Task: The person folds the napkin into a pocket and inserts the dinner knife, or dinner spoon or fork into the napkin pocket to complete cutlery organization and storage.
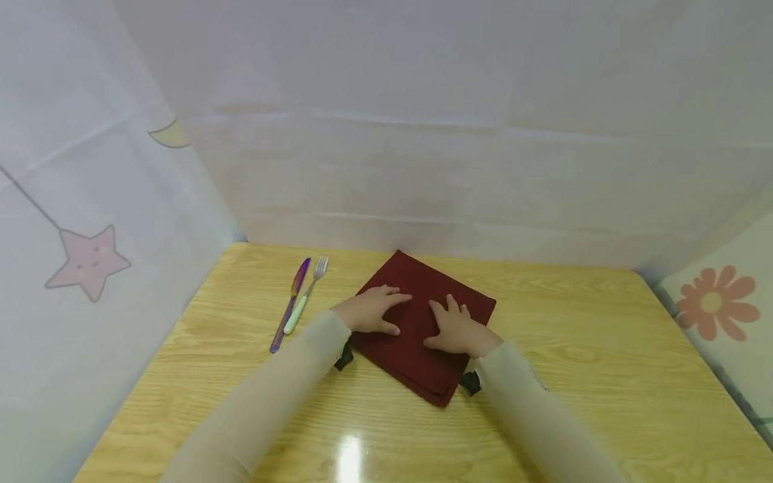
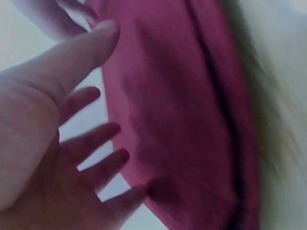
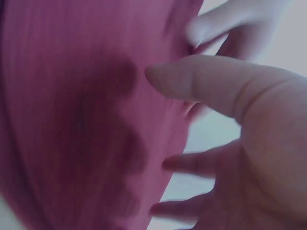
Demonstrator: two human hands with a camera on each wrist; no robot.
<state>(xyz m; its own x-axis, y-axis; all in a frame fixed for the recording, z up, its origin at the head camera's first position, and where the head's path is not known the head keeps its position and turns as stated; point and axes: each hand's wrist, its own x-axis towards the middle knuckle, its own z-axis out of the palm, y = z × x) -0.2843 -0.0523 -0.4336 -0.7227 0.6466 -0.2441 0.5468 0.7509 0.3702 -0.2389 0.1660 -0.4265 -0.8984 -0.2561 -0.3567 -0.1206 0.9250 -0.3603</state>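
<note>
A dark red folded cloth (image 1: pixel 417 282) lies askew on the table, one corner pointing toward the back wall. Over its left part is my left hand (image 1: pixel 371 310), fingers spread; in the left wrist view the thumb and fingers (image 2: pixel 91 143) are extended, with a fingertip at the cloth (image 2: pixel 163 96). My right hand (image 1: pixel 455 329) is over the cloth's right part with its fingers apart. The right wrist view shows its thumb (image 3: pixel 192 79) reaching across the red fabric (image 3: pixel 72 120), blurred. Neither hand grips the cloth.
To the left of the cloth lie a purple knife (image 1: pixel 291 305) and a fork (image 1: pixel 306 295) with a pale green handle, side by side. The wooden table (image 1: pixel 580 362) meets a pale curtain (image 1: pixel 423 168) at the back and sides.
</note>
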